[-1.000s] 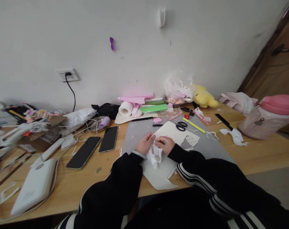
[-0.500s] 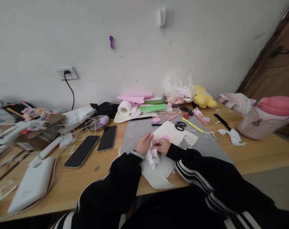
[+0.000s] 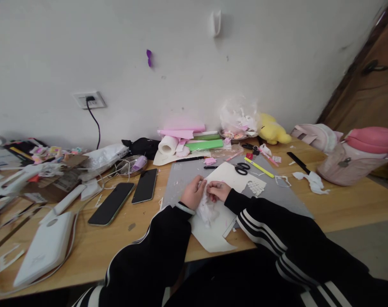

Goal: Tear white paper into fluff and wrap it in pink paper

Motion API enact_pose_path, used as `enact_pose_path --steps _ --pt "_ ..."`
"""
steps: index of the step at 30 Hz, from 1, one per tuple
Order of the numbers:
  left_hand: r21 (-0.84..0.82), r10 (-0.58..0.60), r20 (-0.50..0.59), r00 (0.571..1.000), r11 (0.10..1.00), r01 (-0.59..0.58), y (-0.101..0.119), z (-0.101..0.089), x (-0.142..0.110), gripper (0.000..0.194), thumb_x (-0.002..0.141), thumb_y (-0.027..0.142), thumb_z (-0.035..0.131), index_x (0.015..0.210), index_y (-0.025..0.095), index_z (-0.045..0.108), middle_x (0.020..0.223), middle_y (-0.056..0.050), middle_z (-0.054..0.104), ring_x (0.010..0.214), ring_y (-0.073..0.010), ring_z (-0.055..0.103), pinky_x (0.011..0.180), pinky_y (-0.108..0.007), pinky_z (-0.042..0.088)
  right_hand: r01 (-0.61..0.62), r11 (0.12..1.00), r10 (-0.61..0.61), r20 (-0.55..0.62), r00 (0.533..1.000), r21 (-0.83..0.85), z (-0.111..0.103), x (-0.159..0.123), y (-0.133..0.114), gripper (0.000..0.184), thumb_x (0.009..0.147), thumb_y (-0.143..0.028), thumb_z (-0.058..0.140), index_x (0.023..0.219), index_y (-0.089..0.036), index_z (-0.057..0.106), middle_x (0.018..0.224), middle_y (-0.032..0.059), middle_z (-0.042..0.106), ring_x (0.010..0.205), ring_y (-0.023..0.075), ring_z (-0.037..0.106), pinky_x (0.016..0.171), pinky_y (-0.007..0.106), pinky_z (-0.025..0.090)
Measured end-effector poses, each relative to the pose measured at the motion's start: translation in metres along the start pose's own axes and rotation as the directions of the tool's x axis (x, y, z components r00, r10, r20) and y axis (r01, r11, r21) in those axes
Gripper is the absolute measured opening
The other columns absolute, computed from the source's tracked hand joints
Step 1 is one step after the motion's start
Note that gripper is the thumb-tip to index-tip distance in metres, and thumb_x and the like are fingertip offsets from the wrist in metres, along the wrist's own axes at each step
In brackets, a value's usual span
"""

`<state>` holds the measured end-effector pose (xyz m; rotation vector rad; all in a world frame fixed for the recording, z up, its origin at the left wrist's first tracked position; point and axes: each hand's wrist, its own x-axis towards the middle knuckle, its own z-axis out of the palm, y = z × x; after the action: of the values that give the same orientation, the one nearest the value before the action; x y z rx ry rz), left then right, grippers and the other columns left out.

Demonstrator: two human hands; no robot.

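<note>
Crumpled white tissue paper (image 3: 207,212) hangs between my two hands, a little blurred. My left hand (image 3: 193,192) grips its top from the left, thumb and fingers pressed together. From the right, my right hand (image 3: 218,190) pinches the same tissue close to the left fingertips. Beneath them lie white paper sheets (image 3: 209,238) on a grey cutting mat (image 3: 178,183). Black-handled scissors (image 3: 241,169) rest on the paper beyond my right hand, near a scrap of white punched card (image 3: 256,187).
Two phones (image 3: 111,204) and a white power bank (image 3: 44,249) with a cable lie left. Rolled pink and green paper (image 3: 205,145), a plastic bag (image 3: 240,115) and a yellow plush toy (image 3: 273,129) line the wall. A yellow pen (image 3: 259,167), black comb (image 3: 298,162) and pink bag (image 3: 350,164) stand right.
The tissue has shifted and spread out wider below my fingers. A pink piece seen beside my right hand before is now mostly hidden. Both hands stay in nearly the same place.
</note>
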<state>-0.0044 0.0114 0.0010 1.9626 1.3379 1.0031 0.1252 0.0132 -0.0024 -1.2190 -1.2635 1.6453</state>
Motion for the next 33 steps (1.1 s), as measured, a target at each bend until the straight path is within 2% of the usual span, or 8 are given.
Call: enact_pose_path --steps 5,11,14,18,21,24,28,33 --pt "0.012 -0.015 -0.047 0.999 1.0 0.016 -0.001 0.0 0.001 0.021 0.079 0.036 0.036 0.077 0.019 0.05 0.044 0.008 0.034 0.043 -0.0099 0.036 0.045 -0.02 0.028 0.001 1.0 -0.001 -0.004 1.0 0.001 0.001 -0.001 -0.001 0.015 0.066 -0.006 0.043 0.055 -0.016 0.042 0.037 -0.0086 0.049 0.027 0.0029 0.04 0.03 0.014 0.032" --pt "-0.14 0.091 0.174 0.981 0.988 -0.066 0.002 0.0 -0.001 0.02 0.081 0.034 0.037 0.076 0.019 0.049 0.055 0.003 0.055 0.056 -0.0124 0.053 0.056 -0.021 0.038 0.068 0.996 -0.067 0.018 0.998 -0.054 0.002 -0.003 0.0 0.013 0.067 -0.007 0.044 0.059 -0.017 0.042 0.032 -0.0105 0.045 0.026 0.0041 0.039 0.029 0.014 0.031" --pt "-0.208 0.108 0.207 0.972 0.976 -0.064 0.0 0.002 -0.002 0.02 0.081 0.034 0.036 0.077 0.019 0.048 0.055 0.003 0.056 0.057 -0.0127 0.054 0.058 -0.021 0.04 0.036 0.996 -0.036 0.001 0.999 -0.086 0.003 -0.004 -0.001 0.015 0.068 -0.004 0.041 0.059 -0.016 0.045 0.032 -0.0101 0.044 0.026 0.0044 0.038 0.03 0.015 0.031" --pt "-0.22 0.104 0.186 0.977 0.974 -0.062 -0.003 0.004 -0.001 0.021 0.081 0.035 0.036 0.076 0.019 0.048 0.056 0.003 0.054 0.056 -0.012 0.053 0.057 -0.022 0.04 -0.022 0.995 0.02 -0.021 1.0 -0.101 0.0 0.0 0.003 0.012 0.074 -0.013 0.046 0.064 -0.014 0.05 0.039 -0.0071 0.047 0.032 0.005 0.041 0.036 0.017 0.035" --pt "-0.195 0.11 0.175 0.978 0.978 -0.075 -0.005 0.005 0.0 0.021 0.081 0.035 0.036 0.077 0.019 0.049 0.058 0.004 0.053 0.055 -0.0115 0.051 0.057 -0.021 0.039 -0.062 0.992 0.059 -0.031 0.998 -0.107 -0.003 0.004 0.008 0.015 0.081 -0.023 0.045 0.08 -0.011 0.054 0.063 -0.0017 0.056 0.049 0.0061 0.05 0.047 0.02 0.043" --pt "-0.207 0.103 0.182 0.978 0.976 -0.064 -0.005 0.005 0.0 0.02 0.08 0.035 0.037 0.076 0.019 0.049 0.057 0.004 0.052 0.055 -0.0111 0.049 0.056 -0.021 0.038 -0.092 0.99 0.09 -0.028 0.996 -0.11 -0.005 0.006 0.011 0.021 0.083 -0.028 0.043 0.094 -0.012 0.052 0.085 0.0028 0.056 0.067 0.0094 0.054 0.057 0.025 0.047" --pt "-0.222 0.082 0.171 0.982 0.974 -0.043 -0.005 0.006 0.0 0.021 0.079 0.036 0.038 0.075 0.019 0.048 0.055 0.005 0.05 0.052 -0.0106 0.048 0.053 -0.021 0.037 -0.102 0.989 0.1 -0.022 0.995 -0.108 -0.005 0.005 0.01 0.022 0.082 -0.027 0.043 0.097 -0.012 0.051 0.088 0.0036 0.056 0.07 0.0104 0.055 0.059 0.026 0.047" --pt "-0.223 0.054 0.139 0.989 0.974 -0.022 -0.008 0.006 0.001 0.022 0.08 0.038 0.037 0.076 0.019 0.047 0.05 0.006 0.047 0.046 -0.0099 0.044 0.046 -0.02 0.034 -0.074 0.993 0.074 -0.01 0.997 -0.091 -0.006 0.004 0.01 0.021 0.083 -0.028 0.042 0.092 -0.011 0.052 0.078 0.0014 0.056 0.06 0.0073 0.053 0.052 0.022 0.046"
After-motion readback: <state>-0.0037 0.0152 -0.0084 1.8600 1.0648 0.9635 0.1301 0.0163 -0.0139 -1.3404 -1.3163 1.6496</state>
